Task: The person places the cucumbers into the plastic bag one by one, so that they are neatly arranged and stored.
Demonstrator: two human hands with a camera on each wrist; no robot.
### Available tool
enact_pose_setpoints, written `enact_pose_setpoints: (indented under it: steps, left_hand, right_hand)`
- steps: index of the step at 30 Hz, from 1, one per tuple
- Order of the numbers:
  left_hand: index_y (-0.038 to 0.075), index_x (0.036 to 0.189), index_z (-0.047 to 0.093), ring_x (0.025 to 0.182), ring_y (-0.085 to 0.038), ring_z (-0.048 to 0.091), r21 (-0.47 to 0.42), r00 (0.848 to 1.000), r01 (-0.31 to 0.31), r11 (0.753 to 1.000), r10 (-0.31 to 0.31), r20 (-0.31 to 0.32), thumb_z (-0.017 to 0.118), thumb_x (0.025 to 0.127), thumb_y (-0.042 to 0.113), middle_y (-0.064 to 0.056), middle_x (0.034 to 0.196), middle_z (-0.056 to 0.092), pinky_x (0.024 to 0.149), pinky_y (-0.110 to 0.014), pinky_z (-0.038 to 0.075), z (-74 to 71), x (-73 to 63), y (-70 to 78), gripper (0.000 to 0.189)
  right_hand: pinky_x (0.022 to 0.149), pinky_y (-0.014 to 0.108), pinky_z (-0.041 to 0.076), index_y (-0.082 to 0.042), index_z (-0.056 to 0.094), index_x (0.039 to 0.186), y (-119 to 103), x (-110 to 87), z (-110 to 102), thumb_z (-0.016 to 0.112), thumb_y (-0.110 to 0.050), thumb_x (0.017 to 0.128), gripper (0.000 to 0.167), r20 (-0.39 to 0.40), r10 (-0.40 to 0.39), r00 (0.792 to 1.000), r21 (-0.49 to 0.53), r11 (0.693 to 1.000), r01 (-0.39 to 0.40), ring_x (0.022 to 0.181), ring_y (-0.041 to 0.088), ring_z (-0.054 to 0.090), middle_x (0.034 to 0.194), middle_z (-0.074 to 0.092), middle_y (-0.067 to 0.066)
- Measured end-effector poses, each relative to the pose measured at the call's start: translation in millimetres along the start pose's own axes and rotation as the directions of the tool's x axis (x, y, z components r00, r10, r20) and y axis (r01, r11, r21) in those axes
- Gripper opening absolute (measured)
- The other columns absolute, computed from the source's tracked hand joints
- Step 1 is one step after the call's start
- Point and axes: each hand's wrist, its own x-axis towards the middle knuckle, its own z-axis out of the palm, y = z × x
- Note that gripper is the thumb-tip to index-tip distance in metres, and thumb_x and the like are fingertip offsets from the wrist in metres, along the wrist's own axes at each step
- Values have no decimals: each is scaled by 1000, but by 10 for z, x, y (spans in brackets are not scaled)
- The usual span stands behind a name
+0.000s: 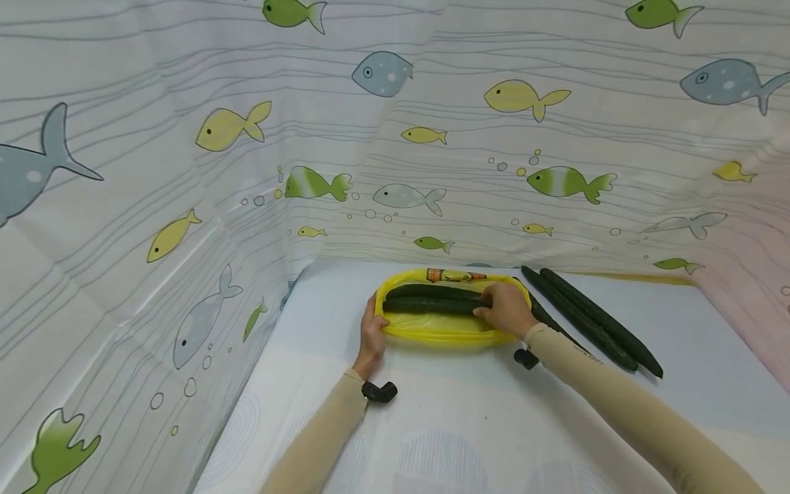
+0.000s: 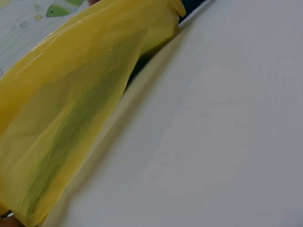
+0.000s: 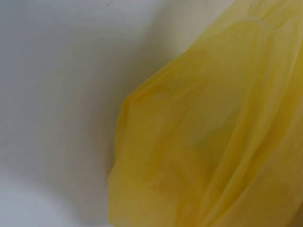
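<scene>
A yellow plastic bag (image 1: 441, 337) lies with its mouth held wide, two dark green cucumbers (image 1: 432, 306) side by side inside it. My left hand (image 1: 372, 335) grips the bag's left rim, thumb over the edge. Reaching in over the right rim, my right hand (image 1: 507, 310) pinches the right end of the nearer cucumber between thumb and fingers. In the left wrist view a long green shape shows through the bag's thin plastic (image 2: 85, 61). Folds of the same bag (image 3: 189, 142) fill much of the right wrist view, where my right hand is hidden.
Two long cucumbers (image 1: 580, 319) lie slantwise to the right of the bag, with another (image 1: 548, 317) partly behind my right wrist. A white-covered table (image 1: 444, 412) lies beneath. Fish-printed sheeting (image 1: 469, 171) hangs behind and at the left.
</scene>
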Motion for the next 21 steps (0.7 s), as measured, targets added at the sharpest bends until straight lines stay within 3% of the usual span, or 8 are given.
enact_pose_setpoints:
  steps: [13,21]
  left_hand:
    - [-2,164,33,158,-37,30,-36,999,-32,999,32,-7,35,80,-7,-21,169,36,129,-57,19,10,-19,-2,84]
    - [-1,165,31,159,-35,30,-29,1000,-13,999,13,-9,34,81,-6,-18,170,35,130,-54,21,3,-3,2,84]
  right_hand:
    - [71,47,60,1,79,96,54,-6,62,89,-25,85,31,16,4,1000,-112,994,-2,74,24,69,90,78,15]
    - [56,41,53,-3,76,91,44,-15,68,86,-31,88,31,32,-6,999,-205,979,12,62,20,62,78,73,8]
